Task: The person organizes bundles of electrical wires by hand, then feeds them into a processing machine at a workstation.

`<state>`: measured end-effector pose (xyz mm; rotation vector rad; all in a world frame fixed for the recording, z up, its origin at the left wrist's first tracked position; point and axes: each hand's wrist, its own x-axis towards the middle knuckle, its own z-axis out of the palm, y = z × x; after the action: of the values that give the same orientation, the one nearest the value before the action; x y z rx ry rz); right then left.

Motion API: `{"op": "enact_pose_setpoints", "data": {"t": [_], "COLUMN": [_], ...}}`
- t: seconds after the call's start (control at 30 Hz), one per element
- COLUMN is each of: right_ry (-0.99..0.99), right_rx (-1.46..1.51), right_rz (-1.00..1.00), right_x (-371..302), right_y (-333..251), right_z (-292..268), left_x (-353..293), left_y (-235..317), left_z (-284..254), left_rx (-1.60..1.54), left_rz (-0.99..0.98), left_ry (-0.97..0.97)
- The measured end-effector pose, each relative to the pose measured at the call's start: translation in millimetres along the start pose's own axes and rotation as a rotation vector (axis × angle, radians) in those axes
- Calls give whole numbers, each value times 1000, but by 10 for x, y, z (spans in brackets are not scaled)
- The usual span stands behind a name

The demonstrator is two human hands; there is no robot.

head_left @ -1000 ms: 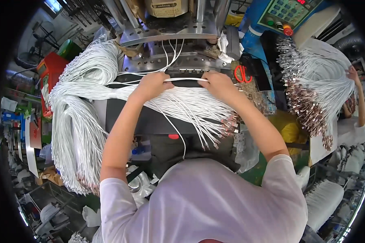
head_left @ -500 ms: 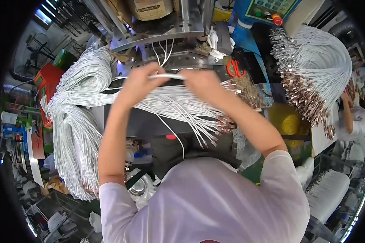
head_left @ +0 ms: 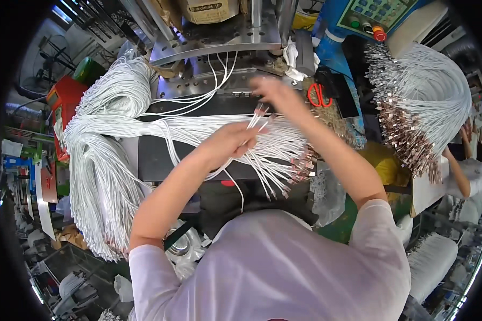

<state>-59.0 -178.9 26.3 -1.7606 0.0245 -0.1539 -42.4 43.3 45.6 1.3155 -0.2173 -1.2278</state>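
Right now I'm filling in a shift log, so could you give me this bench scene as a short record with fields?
Left hand: closed around a few white cables near their connector ends
Right hand: blurred, close to those ends; grip unclear
Cable bundle: fanned across the black work surface
Red-handled scissors: right of the right hand

Counter [head_left: 154, 163]: dark top, centre. Floor [head_left: 336, 230]: green, partly visible right of centre. Wall [head_left: 42, 33]: pale, far upper left. Bright pane [head_left: 61, 14]: upper left, window or lamp unclear. Fan [head_left: 51, 60]: dark, below the pane. Light strips [head_left: 37, 293]: white, one lower left, others along the right rim.
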Motion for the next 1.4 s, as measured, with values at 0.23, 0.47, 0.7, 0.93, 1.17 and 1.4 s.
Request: {"op": "enact_pose_setpoints", "data": {"t": [0.23, 0.47, 0.7, 0.93, 1.17, 1.4], "right_ry": [-35, -21, -13, 35, 69, -20], "right_rx": [-718, -1177, 208, 27, 24, -155], "right_rz": [-343, -572, 438, 313, 307, 250], "right_x": [83, 11, 287, 239, 252, 145], "right_y": [129, 530, 525, 715, 674, 491], "right_z": [-257, -313, -373, -299, -257, -263], "left_x": [536, 870, 850, 926, 913, 925], "left_y": [386, 225, 183, 297, 304, 281], "left_z": [-307, -571, -386, -239, -286, -261], "left_rx": [-199, -151, 117, 200, 175, 143], "left_rz": [209, 142, 104, -43, -58, -77], "left_ry": [167, 197, 206, 151, 147, 164]}}
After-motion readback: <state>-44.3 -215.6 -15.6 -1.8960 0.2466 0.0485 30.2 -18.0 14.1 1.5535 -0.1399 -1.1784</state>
